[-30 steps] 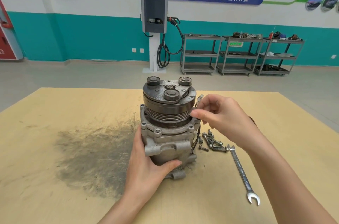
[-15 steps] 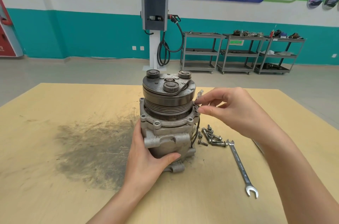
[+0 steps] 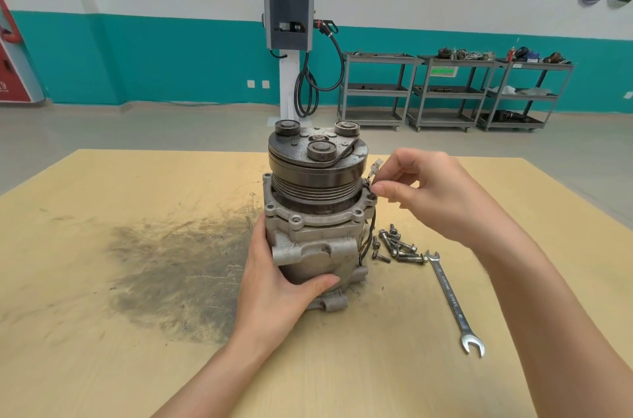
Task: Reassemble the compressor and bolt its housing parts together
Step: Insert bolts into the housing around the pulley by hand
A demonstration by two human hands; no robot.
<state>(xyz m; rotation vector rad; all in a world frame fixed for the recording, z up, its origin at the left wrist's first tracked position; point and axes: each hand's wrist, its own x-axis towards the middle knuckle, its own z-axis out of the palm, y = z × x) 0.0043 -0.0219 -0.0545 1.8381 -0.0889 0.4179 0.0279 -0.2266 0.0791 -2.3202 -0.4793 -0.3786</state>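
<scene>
While the left hand grips the compressor upright on the table, the right hand pinches a bolt at the flange hole; start it straight, finger-tight, before the wrench.

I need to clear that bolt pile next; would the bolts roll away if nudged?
The bolts are round-shanked, so they would probably roll, though their wide heads should curve them round. Lying tangled, they likely scatter. The wrench beside them might stop some.

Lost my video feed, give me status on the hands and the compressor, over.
Left hand grips compressor body, upright on table. Right hand pinching at flange ear. Loose bolts, wrench alongside.
</scene>
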